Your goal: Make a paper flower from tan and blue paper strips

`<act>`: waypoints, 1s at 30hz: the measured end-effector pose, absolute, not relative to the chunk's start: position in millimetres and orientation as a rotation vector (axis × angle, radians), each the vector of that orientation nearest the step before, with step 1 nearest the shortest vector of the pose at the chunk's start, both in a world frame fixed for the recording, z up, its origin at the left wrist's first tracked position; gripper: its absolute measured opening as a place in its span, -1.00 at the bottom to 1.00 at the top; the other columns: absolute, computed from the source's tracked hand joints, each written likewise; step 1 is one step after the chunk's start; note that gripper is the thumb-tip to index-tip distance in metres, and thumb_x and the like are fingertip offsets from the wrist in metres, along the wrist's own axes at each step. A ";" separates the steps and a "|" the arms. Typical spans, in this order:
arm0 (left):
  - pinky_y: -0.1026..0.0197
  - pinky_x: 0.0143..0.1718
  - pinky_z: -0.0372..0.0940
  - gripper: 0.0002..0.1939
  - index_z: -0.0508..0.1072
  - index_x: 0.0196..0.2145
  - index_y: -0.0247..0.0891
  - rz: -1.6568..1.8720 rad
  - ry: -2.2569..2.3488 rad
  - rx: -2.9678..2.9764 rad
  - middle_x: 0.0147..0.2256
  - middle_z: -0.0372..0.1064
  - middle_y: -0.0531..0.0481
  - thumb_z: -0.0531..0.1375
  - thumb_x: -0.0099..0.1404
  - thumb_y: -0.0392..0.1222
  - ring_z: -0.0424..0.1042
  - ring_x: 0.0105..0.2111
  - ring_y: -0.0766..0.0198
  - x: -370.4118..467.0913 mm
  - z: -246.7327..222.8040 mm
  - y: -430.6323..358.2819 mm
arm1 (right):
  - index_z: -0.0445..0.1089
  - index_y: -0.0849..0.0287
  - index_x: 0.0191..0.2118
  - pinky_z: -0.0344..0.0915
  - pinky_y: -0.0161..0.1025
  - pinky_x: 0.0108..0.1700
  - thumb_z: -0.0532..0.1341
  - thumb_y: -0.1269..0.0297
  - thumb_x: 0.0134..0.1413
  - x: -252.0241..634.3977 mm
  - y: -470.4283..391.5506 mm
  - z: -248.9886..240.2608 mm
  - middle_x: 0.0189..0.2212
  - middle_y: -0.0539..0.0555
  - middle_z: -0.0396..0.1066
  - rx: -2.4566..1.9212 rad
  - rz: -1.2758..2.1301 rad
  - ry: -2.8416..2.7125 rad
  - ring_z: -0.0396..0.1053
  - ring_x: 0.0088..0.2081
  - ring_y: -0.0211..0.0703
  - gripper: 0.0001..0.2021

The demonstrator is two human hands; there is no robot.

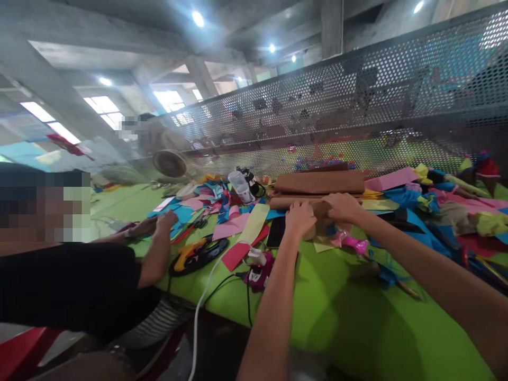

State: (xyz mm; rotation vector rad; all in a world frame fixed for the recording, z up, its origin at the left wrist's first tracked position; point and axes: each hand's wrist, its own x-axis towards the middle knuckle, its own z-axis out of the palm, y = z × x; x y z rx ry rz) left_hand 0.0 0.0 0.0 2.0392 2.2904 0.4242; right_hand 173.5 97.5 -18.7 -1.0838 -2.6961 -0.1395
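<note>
Both of my arms reach over the green table [333, 317]. My left hand [299, 218] and my right hand [344, 207] are close together, with fingers curled over a tan-brown rolled piece [318, 212], apparently paper. Blur and my fingers hide part of it. Just behind them lies a stack of folded brown paper [317, 182]. A black phone-like slab [276, 233] is beside my left wrist. Below my right hand lie a shiny pink wrapped piece [355, 245] and a stick with blue paper [391, 276].
On the left, a co-worker in a black shirt [71, 291] handles blue paper. A purple power socket [260, 272] with white and black cables, a black-and-yellow round item [198, 255], and a clear plastic cup [240, 185] stand nearby. A perforated metal screen [337, 116] rises behind.
</note>
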 end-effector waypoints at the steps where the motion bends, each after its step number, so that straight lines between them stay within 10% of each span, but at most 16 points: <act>1: -0.07 0.11 0.26 -0.37 0.26 0.26 -0.20 0.418 2.291 2.046 0.19 0.28 -0.30 0.18 0.24 -0.12 0.27 0.19 -0.11 1.0 -0.1 0.5 | 0.40 0.14 0.15 0.24 -0.10 -0.03 0.28 0.18 0.11 171.0 93.5 -19.7 0.05 0.26 0.51 -1.084 -0.156 -2.711 0.44 0.04 0.14 -0.53; 7: -0.10 0.12 0.24 -0.47 0.32 0.19 -0.16 0.395 2.318 2.088 0.15 0.29 -0.25 0.19 0.26 -0.13 0.25 0.18 -0.11 6.1 -5.4 -1.9 | 0.56 0.18 -0.19 0.20 -0.07 -0.05 0.20 0.40 0.15 160.5 79.9 -23.8 -0.21 0.27 0.62 -1.126 -0.185 -2.809 0.51 -0.07 0.12 -0.81; 16: -0.06 0.01 0.30 -0.58 0.34 0.11 -0.13 0.305 2.401 2.193 0.07 0.30 -0.20 0.23 0.30 -0.16 0.26 0.10 -0.07 12.0 -10.3 -6.0 | 0.49 0.22 0.01 0.28 -0.21 -0.17 0.09 0.38 0.28 153.5 80.0 -19.3 -0.11 0.27 0.62 -1.096 -0.177 -2.871 0.56 -0.09 0.02 -0.70; 30: 0.00 -0.05 0.31 -0.74 0.37 0.02 -0.14 0.259 2.449 2.231 0.06 0.33 -0.22 0.02 0.43 -0.23 0.28 0.06 -0.04 13.1 -10.9 -3.6 | 0.63 0.16 -0.26 0.27 -0.21 -0.19 0.15 0.33 0.21 154.4 54.1 16.2 -0.24 0.21 0.64 -1.045 0.131 -2.996 0.55 -0.19 0.03 -0.74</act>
